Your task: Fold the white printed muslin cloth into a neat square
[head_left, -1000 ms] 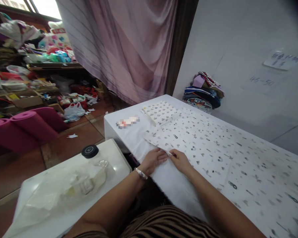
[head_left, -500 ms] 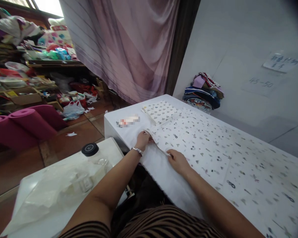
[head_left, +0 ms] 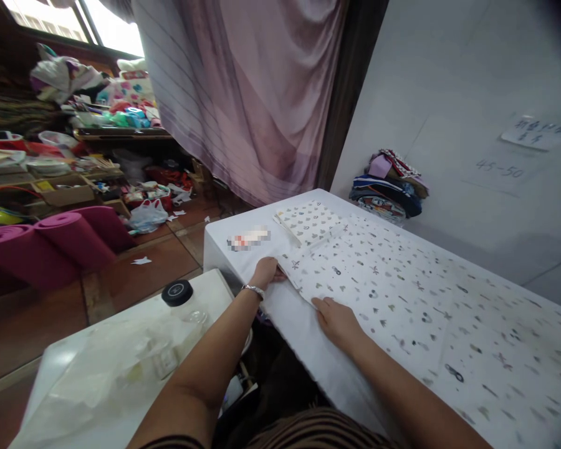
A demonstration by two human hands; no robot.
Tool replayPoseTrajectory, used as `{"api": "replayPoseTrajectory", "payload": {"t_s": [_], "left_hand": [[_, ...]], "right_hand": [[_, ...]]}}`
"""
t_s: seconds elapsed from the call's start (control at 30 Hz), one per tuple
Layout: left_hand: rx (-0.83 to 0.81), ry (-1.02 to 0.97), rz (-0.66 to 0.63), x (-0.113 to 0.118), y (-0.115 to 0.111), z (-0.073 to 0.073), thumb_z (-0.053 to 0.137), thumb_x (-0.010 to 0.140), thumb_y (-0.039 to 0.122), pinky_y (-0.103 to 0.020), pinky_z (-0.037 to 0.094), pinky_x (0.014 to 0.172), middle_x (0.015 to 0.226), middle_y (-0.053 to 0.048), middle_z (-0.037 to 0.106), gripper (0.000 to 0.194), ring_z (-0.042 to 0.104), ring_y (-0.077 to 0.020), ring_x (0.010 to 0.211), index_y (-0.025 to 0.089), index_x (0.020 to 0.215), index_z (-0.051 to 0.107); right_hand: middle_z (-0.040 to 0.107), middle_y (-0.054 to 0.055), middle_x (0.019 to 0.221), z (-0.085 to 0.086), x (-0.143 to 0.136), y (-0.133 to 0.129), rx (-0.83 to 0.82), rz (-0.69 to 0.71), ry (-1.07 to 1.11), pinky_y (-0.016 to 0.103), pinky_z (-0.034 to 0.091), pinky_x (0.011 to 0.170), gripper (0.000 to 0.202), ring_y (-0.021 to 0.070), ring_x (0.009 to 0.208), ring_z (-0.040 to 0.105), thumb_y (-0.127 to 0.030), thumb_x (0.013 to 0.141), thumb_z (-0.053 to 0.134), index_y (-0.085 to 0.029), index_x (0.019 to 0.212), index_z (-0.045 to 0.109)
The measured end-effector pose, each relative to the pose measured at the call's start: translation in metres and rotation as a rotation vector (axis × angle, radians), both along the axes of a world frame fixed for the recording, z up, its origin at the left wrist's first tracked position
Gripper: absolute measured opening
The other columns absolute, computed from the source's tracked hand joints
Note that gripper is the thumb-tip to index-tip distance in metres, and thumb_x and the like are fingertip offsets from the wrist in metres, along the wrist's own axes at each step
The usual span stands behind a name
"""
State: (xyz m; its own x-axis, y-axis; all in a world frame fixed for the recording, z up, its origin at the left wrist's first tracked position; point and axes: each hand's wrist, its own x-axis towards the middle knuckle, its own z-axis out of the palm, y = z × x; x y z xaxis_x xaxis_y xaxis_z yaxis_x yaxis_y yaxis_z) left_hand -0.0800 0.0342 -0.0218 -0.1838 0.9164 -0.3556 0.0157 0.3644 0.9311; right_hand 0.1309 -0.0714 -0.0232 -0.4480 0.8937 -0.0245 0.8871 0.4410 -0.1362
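Observation:
A white printed cloth [head_left: 402, 293] with small grey and green motifs lies spread along the white-covered table [head_left: 299, 340]. At its near left corner my left hand [head_left: 265, 272], with a bracelet at the wrist, is closed on the edge, its fingertips partly under the fabric. Farther along the same edge, my right hand [head_left: 339, 319] pinches the cloth between thumb and fingers. Beyond my left hand rests a folded piece of printed cloth [head_left: 312, 222]. A blurred-out small item [head_left: 249, 238] lies beside it on the table.
On the left, a low white table [head_left: 65, 355] holds a black round lid [head_left: 177, 292] and crumpled plastic [head_left: 107, 349]. Rolled pink mats [head_left: 70, 246] stand on the floor. Folded clothes [head_left: 388, 184] are piled by the wall, and a curtain [head_left: 252, 93] hangs behind.
The view has shifted slightly, so the scene sits lower and farther right. Both hands remain at the cloth's edge, which looks flatter now near my left hand.

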Motion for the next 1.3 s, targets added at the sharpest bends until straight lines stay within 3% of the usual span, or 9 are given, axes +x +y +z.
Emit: {"api": "replayPoseTrajectory", "payload": {"t_s": [0.13,0.43,0.63,0.77,0.87,0.93,1.07,1.13,1.3], "left_hand": [[0.000,0.176,-0.045,-0.006,0.008,-0.002,0.052,0.081,0.029,-0.027,0.052,0.056,0.066,-0.008,0.065,0.017,0.065,-0.0173,0.057,0.013,0.079,0.056],[0.131,0.784,-0.113,-0.018,0.014,0.006,0.052,0.071,0.019,-0.029,0.042,0.066,0.079,-0.009,0.066,0.005,0.061,-0.0238,0.085,0.017,0.068,0.054],[0.131,0.940,-0.166,-0.016,0.011,0.007,0.048,0.075,0.023,-0.030,0.040,0.062,0.084,-0.011,0.066,0.011,0.061,-0.0259,0.082,0.017,0.076,0.057],[0.142,0.959,-0.163,-0.013,0.007,0.007,0.047,0.082,0.035,-0.032,0.043,0.068,0.095,-0.011,0.066,0.030,0.061,-0.0263,0.089,0.017,0.103,0.057],[0.328,1.002,-0.094,-0.006,-0.008,0.008,0.047,0.085,0.042,-0.032,0.044,0.072,0.117,-0.012,0.059,0.042,0.060,-0.0233,0.095,0.017,0.119,0.050],[0.484,1.022,-0.082,0.002,-0.026,0.007,0.047,0.086,0.038,-0.030,0.044,0.073,0.120,-0.009,0.057,0.035,0.060,-0.0197,0.093,0.019,0.115,0.053],[0.533,0.986,-0.430,0.027,-0.068,0.000,0.050,0.086,0.030,-0.026,0.043,0.072,0.090,-0.001,0.066,0.016,0.060,-0.0159,0.083,0.022,0.090,0.063],[0.503,0.984,-0.574,0.039,-0.085,-0.004,0.050,0.085,0.028,-0.026,0.043,0.072,0.088,0.000,0.066,0.015,0.060,-0.0156,0.084,0.023,0.086,0.064],[0.540,1.112,-0.537,0.052,-0.097,-0.007,0.049,0.087,0.027,-0.026,0.042,0.071,0.098,-0.002,0.061,0.014,0.057,-0.0158,0.092,0.023,0.096,0.059]], "right_hand": [[0.061,0.007,0.102,0.001,-0.002,0.001,-0.026,-0.005,-0.030,0.026,0.039,0.070,0.033,0.0179,0.087,0.059,-0.019,0.091,0.035,-0.021,0.119,0.053],[0.061,0.009,0.103,0.005,-0.005,-0.001,-0.031,0.013,-0.096,0.029,0.041,0.067,0.038,0.0202,0.084,0.059,-0.014,0.091,0.032,-0.019,0.123,0.050],[0.061,0.010,0.103,-0.002,-0.008,0.002,-0.022,-0.018,-0.097,0.028,0.042,0.067,0.039,0.0194,0.083,0.060,-0.009,0.087,0.034,-0.019,0.120,0.051],[0.063,0.010,0.104,-0.001,-0.005,0.004,-0.055,-0.023,-0.046,0.029,0.043,0.071,0.037,0.0202,0.087,0.061,-0.009,0.087,0.035,-0.019,0.117,0.054],[0.065,0.009,0.108,-0.001,0.003,0.009,-0.094,-0.033,0.119,0.030,0.043,0.081,0.034,0.0206,0.096,0.060,-0.015,0.090,0.035,-0.019,0.115,0.058],[0.064,0.007,0.115,-0.002,0.010,0.014,-0.131,-0.039,0.280,0.030,0.041,0.088,0.035,0.0200,0.104,0.057,-0.019,0.091,0.036,-0.020,0.116,0.060],[0.068,0.004,0.105,-0.007,0.020,0.026,-0.224,-0.065,0.488,0.028,0.042,0.084,0.032,0.0181,0.096,0.060,-0.023,0.088,0.042,-0.021,0.109,0.065],[0.070,0.003,0.093,-0.008,0.021,0.029,-0.245,-0.081,0.524,0.028,0.042,0.077,0.029,0.0168,0.085,0.060,-0.024,0.086,0.045,-0.021,0.105,0.067],[0.065,0.000,0.075,-0.010,0.022,0.029,-0.247,-0.107,0.551,0.025,0.038,0.065,0.021,0.0135,0.068,0.055,-0.025,0.084,0.050,-0.020,0.093,0.067]]}}
